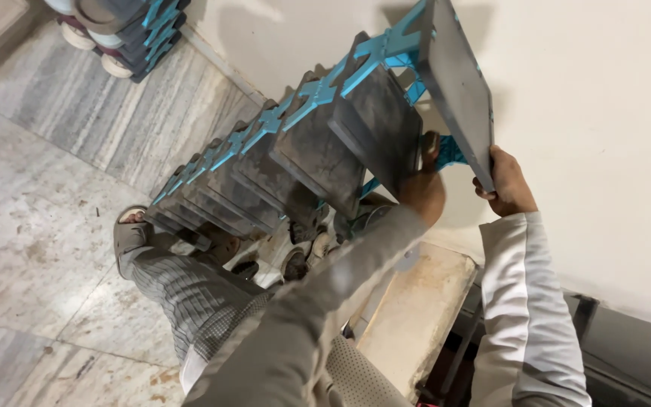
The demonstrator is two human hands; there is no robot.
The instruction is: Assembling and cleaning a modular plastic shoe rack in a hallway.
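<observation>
A blue metal rack (318, 92) leans along the white wall and carries a row of dark grey square boards (318, 154) on its arms. My right hand (508, 183) grips the lower edge of the top board (457, 87), which sits at the rack's upper end. My left hand (425, 185) reaches under that board, with its fingers against the blue rack frame beside the second board (380, 124). Both arms wear pale grey sleeves.
A marble floor (47, 196) spreads to the left. My sandalled foot (131, 234) and checked trouser leg are below the rack. A dusty beige slab (416, 309) lies beneath my arms. Stacked blue racks with round moulds (122, 34) stand at the top left.
</observation>
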